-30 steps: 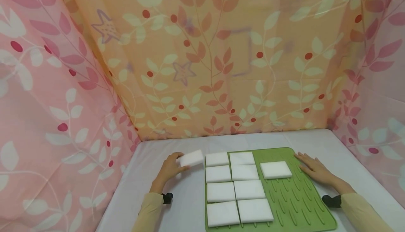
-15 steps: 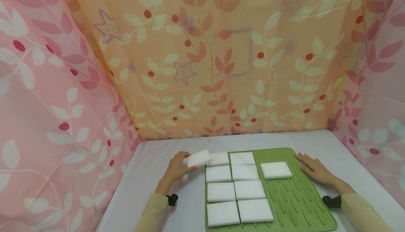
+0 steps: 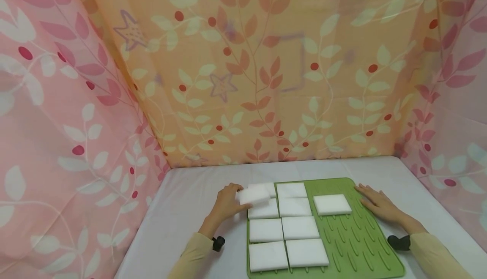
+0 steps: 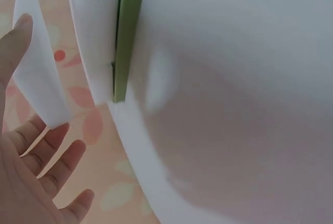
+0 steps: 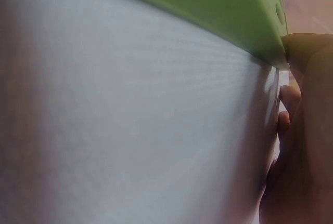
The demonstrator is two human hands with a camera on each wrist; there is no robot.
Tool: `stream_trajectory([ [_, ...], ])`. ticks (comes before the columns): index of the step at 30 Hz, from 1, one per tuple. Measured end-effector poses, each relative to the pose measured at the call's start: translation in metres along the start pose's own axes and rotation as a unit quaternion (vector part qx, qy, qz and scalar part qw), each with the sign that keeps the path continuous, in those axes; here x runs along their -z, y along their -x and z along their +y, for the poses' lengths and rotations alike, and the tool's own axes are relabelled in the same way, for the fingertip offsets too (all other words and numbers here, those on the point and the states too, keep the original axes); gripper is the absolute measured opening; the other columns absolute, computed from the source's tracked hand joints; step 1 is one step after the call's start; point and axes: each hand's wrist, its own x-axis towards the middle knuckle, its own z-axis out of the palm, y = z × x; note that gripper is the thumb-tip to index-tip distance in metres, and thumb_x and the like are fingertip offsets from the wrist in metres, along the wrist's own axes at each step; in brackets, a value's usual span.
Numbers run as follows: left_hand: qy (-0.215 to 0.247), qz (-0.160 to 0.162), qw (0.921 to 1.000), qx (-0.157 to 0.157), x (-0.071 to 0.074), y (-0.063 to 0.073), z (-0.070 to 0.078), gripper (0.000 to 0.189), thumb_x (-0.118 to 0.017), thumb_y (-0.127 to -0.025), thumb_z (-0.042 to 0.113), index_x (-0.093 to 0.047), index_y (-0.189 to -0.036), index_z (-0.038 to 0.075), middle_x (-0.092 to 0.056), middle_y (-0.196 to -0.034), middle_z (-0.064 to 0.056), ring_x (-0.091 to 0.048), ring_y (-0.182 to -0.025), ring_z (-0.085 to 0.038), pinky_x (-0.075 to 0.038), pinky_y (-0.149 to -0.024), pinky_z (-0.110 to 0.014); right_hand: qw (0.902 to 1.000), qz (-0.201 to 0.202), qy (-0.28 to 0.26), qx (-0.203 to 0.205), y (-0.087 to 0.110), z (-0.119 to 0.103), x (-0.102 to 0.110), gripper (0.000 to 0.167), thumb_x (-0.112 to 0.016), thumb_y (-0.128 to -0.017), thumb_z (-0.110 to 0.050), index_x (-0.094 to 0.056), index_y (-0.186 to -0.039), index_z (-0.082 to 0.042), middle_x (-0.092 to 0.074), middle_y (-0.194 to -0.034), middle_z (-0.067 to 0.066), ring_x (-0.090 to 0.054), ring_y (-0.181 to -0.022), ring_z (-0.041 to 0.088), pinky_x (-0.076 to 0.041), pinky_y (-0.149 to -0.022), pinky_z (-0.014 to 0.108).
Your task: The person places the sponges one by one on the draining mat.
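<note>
My left hand (image 3: 227, 205) pinches a white sponge block (image 3: 254, 195) between thumb and fingers, held above the far left corner of the green mat (image 3: 357, 239). It overlaps two other blocks there in the head view. Seen from the left wrist, the thumb lies on one face of the sponge block (image 4: 41, 73) and fingertips touch its lower end, with the other fingers spread. On the mat's left half lie several white blocks in two columns (image 3: 266, 230), and a single block (image 3: 332, 204) sits to their right. My right hand (image 3: 382, 206) rests with extended fingers at the mat's right edge.
A white-covered table (image 3: 213, 258) carries the ridged mat. Floral curtains (image 3: 243, 80) stand behind the table and on both sides. Each wrist wears a black camera, such as the left one (image 3: 218, 243).
My left hand has carried the sponge block rightward, from beside the mat to over its far left corner. My right hand has stayed in place.
</note>
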Motion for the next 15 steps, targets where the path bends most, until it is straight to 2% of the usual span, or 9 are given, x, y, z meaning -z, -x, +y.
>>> stream_trajectory([
  [10,-0.021,-0.016,0.999,-0.037,-0.008,-0.004,0.037,0.063,-0.07,-0.071,0.059,-0.057,-0.112,0.014,-0.057,-0.107,-0.003,-0.054,-0.101,-0.025,-0.039,-0.091,-0.048,1.0,0.0,0.004,0.0,0.0,0.0,0.0,0.049,-0.051,-0.095,-0.02,-0.038,-0.139,-0.002,-0.034,-0.138,0.034,-0.025,-0.125,0.058,-0.005,-0.099,0.071],
  [15,-0.045,-0.03,0.9967,-0.06,-0.015,-0.008,0.054,0.065,-0.065,-0.072,0.064,-0.056,-0.114,0.015,-0.057,-0.106,0.001,-0.053,-0.103,-0.02,-0.038,-0.093,-0.047,1.0,0.0,0.003,-0.002,0.0,0.001,0.0,0.049,-0.05,-0.095,-0.021,-0.038,-0.139,-0.001,-0.034,-0.138,0.034,-0.025,-0.125,0.058,-0.004,-0.099,0.071],
])
